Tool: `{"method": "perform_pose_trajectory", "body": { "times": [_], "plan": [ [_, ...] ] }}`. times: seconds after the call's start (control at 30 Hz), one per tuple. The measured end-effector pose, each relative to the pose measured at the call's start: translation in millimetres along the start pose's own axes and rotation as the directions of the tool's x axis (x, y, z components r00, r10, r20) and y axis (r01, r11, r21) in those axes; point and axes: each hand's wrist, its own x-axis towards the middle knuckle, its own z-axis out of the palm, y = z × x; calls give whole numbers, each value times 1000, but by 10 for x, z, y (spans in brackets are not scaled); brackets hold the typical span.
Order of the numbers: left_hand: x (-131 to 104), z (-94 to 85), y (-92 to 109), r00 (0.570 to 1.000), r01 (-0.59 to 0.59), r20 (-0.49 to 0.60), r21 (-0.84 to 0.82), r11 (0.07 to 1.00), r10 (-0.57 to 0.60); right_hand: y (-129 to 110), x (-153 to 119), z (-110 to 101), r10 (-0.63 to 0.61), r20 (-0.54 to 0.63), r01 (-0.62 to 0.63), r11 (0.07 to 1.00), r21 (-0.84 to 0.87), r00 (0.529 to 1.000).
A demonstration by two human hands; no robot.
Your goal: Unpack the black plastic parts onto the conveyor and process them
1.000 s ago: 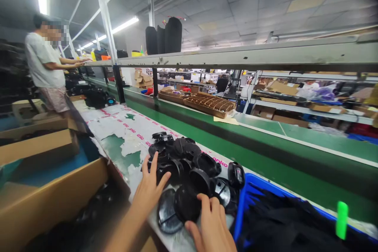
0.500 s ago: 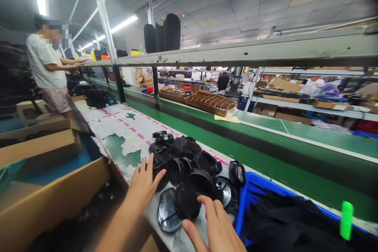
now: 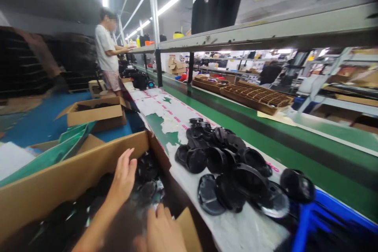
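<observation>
My left hand (image 3: 124, 175) reaches into a large open cardboard box (image 3: 73, 173) at my left, fingers spread above the black plastic parts inside (image 3: 147, 185); it holds nothing. My right hand (image 3: 162, 230) hovers at the box's near corner, at the bottom of the view, fingers loosely together and nothing visible in it. A pile of black round plastic parts (image 3: 227, 161) lies on the paper-covered bench (image 3: 165, 114) to the right of the box.
A blue crate (image 3: 325, 220) sits at the lower right. A green conveyor belt (image 3: 265, 138) runs behind the pile, carrying brown divided trays (image 3: 254, 96). A smaller cardboard box (image 3: 94, 112) stands on the blue floor. A co-worker (image 3: 106, 59) stands at the bench further along.
My view has swung left. Both hands have left the pile of black parts on the bench and moved left to the large cardboard box, the left one reaching inside.
</observation>
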Motion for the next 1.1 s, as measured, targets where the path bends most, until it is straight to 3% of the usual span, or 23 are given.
{"method": "perform_pose_trajectory", "body": {
  "times": [0.07,0.2,0.27,0.37,0.43,0.53,0.67,0.8,0.97,1.1],
  "plan": [
    [-120,-316,-614,977,213,-46,125,969,-209,-120,390,58,-12,95,13,1000,-13,995],
    [-531,-826,-1763,798,597,-143,323,734,-586,-145,1255,236,66,167,-68,998,4,984],
    [-728,-962,-2141,711,689,-172,364,627,-682,-52,1643,365,111,165,-117,993,27,980],
    [-841,-960,-2449,670,719,-172,392,574,-722,151,2116,563,114,132,-126,988,88,985],
    [-749,-834,-2548,682,708,-162,390,589,-713,271,2366,684,78,101,-92,985,143,992],
    [-420,-544,-2643,689,707,-170,366,604,-704,364,2665,851,21,56,-33,976,216,998],
    [14,-128,-2744,635,761,-193,321,564,-748,365,2970,1051,-2,14,-2,966,258,1000],
    [104,297,-2719,598,794,-200,279,540,-776,332,3176,1186,21,37,-29,974,226,999],
    [32,724,-2488,667,745,-183,207,635,-723,258,3229,1263,1,108,-22,982,189,994],
    [73,695,-2455,702,712,-136,115,693,-699,191,3111,1381,-54,173,10,970,244,983]
  ]
}}
